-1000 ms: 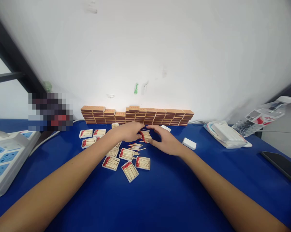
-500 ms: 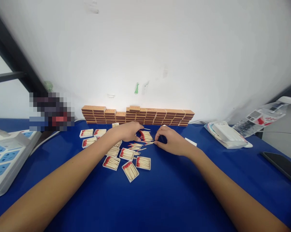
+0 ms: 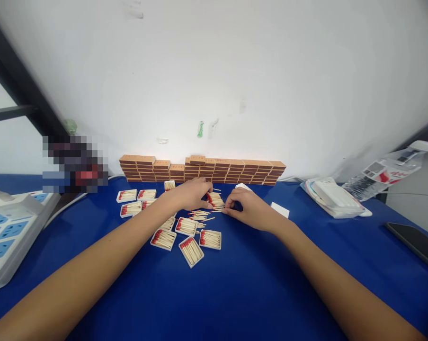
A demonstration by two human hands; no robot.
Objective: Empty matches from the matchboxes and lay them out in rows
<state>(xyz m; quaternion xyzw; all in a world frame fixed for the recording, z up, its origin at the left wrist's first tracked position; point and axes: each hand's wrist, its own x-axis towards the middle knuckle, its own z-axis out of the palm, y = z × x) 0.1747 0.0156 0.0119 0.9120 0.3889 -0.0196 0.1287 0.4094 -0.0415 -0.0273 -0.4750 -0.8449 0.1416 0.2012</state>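
Two hands meet in the middle of the frame over a small pile of loose matches [image 3: 215, 201] on the blue counter [image 3: 242, 289]. The left hand [image 3: 191, 194] lies palm down, its bent fingers touching the pile's left side. The right hand [image 3: 247, 208] has its fingers pinched close at the pile's lower right edge. I cannot tell if either hand grips a match. Just below the pile sit open trays [image 3: 210, 239] full of matches. Behind the hands, a long row of brown boxes [image 3: 235, 171] stands against the wall [image 3: 235, 71]. A power strip [image 3: 8, 227] is at far left, a phone [image 3: 416, 241] at far right.
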